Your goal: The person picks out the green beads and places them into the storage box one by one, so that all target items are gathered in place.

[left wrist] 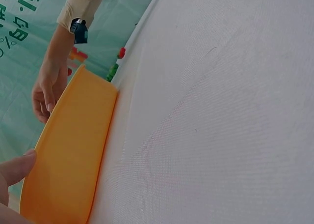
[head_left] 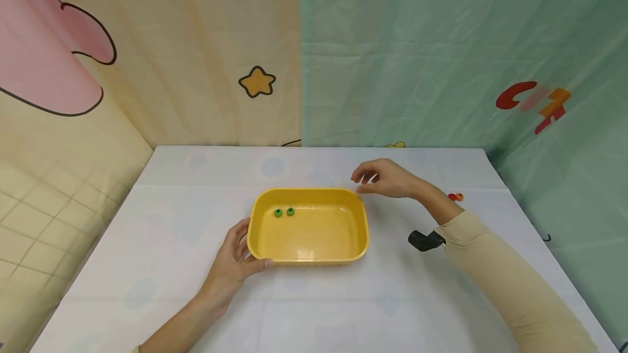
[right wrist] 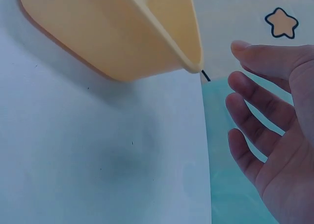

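- left hand (head_left: 234,266) rests at the near-left corner of the shallow yellow plastic rectangular tray (head_left: 308,259), thumb along the front rim, fingers up the left wall; grip lightly grasping the tray, steadying it on the white cloth-covered desk (head_left: 147,222)
- tray sits mid-desk, flat; two small green ring-shaped beads (head_left: 284,212) lie inside it at the far-left, side by side, almost touching
- judgement: two pieces are in the tray, rest of its floor bare, so sorting looks early on
- right hand (head_left: 385,178) hovers just past the tray's far-right corner, fingers loosely curled, grip released, holding nothing as far as the wrist view shows
- black wrist-worn camera unit (head_left: 426,240) under the beige sleeve
- small red and orange beads (head_left: 456,196) lie near the desk's right edge, well apart from the tray, not yet collected
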`<state>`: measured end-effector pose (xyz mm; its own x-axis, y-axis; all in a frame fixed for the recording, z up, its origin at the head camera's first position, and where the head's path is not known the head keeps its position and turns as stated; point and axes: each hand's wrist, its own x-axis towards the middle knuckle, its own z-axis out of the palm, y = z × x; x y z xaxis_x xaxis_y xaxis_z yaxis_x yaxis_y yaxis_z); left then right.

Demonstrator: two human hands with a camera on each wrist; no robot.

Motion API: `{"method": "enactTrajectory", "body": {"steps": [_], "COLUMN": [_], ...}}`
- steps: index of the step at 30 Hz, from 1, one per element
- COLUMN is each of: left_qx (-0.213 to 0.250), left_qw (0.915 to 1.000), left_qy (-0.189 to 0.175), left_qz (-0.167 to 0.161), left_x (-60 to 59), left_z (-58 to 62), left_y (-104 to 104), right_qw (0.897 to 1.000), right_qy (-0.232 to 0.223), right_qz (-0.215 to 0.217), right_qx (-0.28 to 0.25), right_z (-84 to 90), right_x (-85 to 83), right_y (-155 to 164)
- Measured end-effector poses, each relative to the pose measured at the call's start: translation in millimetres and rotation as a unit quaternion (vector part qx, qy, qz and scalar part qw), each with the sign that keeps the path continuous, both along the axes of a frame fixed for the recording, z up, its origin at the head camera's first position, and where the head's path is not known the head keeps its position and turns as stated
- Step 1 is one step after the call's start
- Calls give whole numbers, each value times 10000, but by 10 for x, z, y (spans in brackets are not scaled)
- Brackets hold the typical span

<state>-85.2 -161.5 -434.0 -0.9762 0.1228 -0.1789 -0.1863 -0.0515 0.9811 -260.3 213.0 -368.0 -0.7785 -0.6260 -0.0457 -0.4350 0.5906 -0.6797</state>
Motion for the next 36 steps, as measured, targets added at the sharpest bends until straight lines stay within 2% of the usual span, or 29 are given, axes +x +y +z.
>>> {"method": "enactTrajectory", "body": {"steps": [19,29,36], "left_qx": [27,7,-21], "left_qw": [10000,10000,10000], "left_qy": [-80,-57,-45], "left_qz": [2,32,19], "left_x": [-4,0,-8], "left_z": [-30,-38,-32], "left_y": [5,-4,-5], "right_qw": [9983,9956,9906], "right_qy": [176,191,78], "right_qz": [-554,-909,-1352], "right_qx": [90,118,185], "right_z": [-117,-116,-129], "right_x": [140,269,390], "right_y": [535,949,1281]}}
